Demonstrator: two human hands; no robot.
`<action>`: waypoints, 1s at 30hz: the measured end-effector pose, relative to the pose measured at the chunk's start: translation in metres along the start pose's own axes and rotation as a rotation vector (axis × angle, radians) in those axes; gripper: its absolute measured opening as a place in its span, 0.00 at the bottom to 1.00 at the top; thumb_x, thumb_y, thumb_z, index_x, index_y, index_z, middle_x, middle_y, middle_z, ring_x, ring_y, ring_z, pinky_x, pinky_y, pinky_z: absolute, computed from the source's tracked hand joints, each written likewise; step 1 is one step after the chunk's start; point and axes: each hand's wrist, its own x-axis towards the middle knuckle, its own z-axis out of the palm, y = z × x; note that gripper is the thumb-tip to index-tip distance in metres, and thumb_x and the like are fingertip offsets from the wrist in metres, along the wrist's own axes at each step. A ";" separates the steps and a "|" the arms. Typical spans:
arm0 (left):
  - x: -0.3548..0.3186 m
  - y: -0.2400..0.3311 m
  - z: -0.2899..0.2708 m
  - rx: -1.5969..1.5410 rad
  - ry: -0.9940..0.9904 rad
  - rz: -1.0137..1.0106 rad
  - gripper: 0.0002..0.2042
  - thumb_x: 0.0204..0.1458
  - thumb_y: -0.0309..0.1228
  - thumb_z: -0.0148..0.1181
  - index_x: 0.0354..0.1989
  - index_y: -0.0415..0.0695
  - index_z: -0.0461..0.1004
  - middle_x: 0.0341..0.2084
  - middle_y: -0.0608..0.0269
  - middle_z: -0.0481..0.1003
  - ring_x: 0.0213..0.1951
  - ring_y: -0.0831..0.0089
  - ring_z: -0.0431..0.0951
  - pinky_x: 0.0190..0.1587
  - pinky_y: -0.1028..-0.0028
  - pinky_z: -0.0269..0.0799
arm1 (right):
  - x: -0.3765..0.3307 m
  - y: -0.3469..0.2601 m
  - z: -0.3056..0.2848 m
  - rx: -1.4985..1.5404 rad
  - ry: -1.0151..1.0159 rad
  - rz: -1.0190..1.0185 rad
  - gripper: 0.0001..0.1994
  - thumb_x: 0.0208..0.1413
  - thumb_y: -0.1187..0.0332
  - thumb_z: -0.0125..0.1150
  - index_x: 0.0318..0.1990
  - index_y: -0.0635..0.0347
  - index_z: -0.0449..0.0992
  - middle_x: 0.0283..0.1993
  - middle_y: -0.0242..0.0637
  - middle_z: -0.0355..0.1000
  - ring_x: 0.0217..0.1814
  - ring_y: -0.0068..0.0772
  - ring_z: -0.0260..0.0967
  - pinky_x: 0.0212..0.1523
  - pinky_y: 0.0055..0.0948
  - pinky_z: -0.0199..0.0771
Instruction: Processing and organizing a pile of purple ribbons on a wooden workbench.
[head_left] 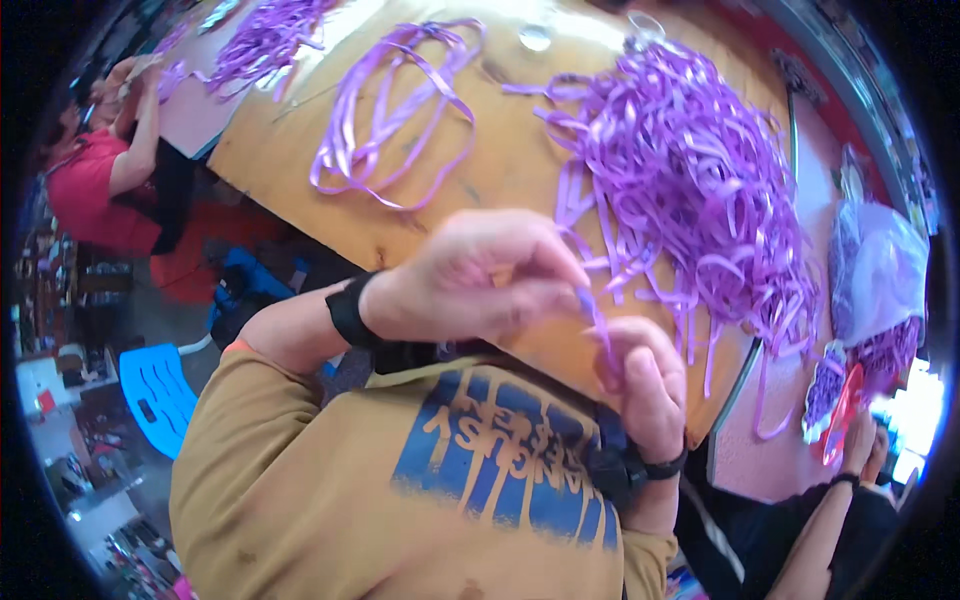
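My left hand (pixel 480 275) is closed in a pinch on one end of a short purple ribbon (pixel 600 322), in front of my chest at the table's near edge. Lower and to the right, my right hand (pixel 645 385) has its fingers curled round the other end of that ribbon. Motion smears the fingertips a little, and the ribbon's ends are hidden in them. Beyond my hands a large tangled heap of purple ribbons (pixel 690 180) covers the right part of the wooden table (pixel 520 190). A looped bundle of purple ribbons (pixel 385 120) lies apart at the left.
At the far left a person in a red shirt (pixel 105 190) works by more purple ribbons (pixel 270 40). A blue chair (pixel 158 395) stands below. On the right are a clear plastic bag (pixel 880 270), a red tray (pixel 845 415) and another person's forearm (pixel 825 520).
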 end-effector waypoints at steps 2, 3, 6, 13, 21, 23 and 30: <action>0.010 0.007 -0.029 -0.065 0.164 -0.170 0.04 0.50 0.25 0.56 0.33 0.40 0.71 0.20 0.71 0.67 0.22 0.83 0.66 0.24 0.80 0.62 | -0.002 -0.001 -0.011 -0.070 0.163 -0.130 0.24 0.54 0.56 0.50 0.49 0.69 0.65 0.36 0.34 0.66 0.35 0.23 0.62 0.38 0.21 0.60; 0.009 0.018 -0.044 -0.169 0.298 -0.323 0.05 0.51 0.26 0.54 0.34 0.39 0.71 0.19 0.72 0.66 0.21 0.85 0.64 0.24 0.82 0.62 | 0.000 0.002 -0.015 -0.059 0.219 -0.222 0.28 0.53 0.53 0.52 0.52 0.69 0.62 0.39 0.37 0.67 0.39 0.27 0.64 0.44 0.25 0.61; 0.004 -0.006 -0.113 -0.279 0.558 -0.078 0.05 0.53 0.28 0.54 0.35 0.40 0.72 0.22 0.71 0.70 0.20 0.86 0.68 0.24 0.86 0.65 | 0.012 0.004 -0.022 -0.033 0.247 -0.420 0.31 0.52 0.54 0.52 0.57 0.69 0.57 0.50 0.43 0.64 0.51 0.34 0.62 0.53 0.31 0.57; -0.004 -0.027 -0.185 -0.236 0.681 -0.229 0.06 0.52 0.29 0.55 0.33 0.41 0.72 0.19 0.71 0.69 0.18 0.86 0.68 0.22 0.87 0.65 | -0.002 0.023 -0.040 0.044 0.218 -0.262 0.25 0.53 0.61 0.53 0.55 0.69 0.60 0.49 0.45 0.66 0.49 0.34 0.65 0.51 0.30 0.63; 0.061 -0.021 -0.215 0.256 0.266 -0.383 0.15 0.53 0.37 0.54 0.44 0.39 0.69 0.33 0.66 0.72 0.33 0.84 0.71 0.37 0.85 0.66 | -0.010 0.031 -0.030 0.088 0.248 -0.061 0.13 0.53 0.71 0.54 0.45 0.67 0.69 0.36 0.36 0.71 0.37 0.25 0.67 0.42 0.22 0.66; 0.067 -0.041 -0.209 0.662 0.377 -0.255 0.21 0.53 0.36 0.53 0.51 0.35 0.63 0.45 0.58 0.68 0.44 0.75 0.70 0.47 0.78 0.64 | -0.010 0.031 -0.028 0.088 0.245 -0.065 0.12 0.53 0.71 0.54 0.44 0.67 0.69 0.35 0.35 0.71 0.37 0.24 0.67 0.41 0.21 0.66; 0.041 -0.022 -0.062 0.831 -0.432 -0.011 0.10 0.45 0.30 0.58 0.37 0.43 0.73 0.47 0.57 0.67 0.51 0.63 0.66 0.54 0.66 0.58 | -0.012 0.037 -0.031 0.054 0.304 -0.012 0.11 0.55 0.71 0.53 0.44 0.66 0.70 0.35 0.34 0.72 0.36 0.21 0.68 0.41 0.20 0.67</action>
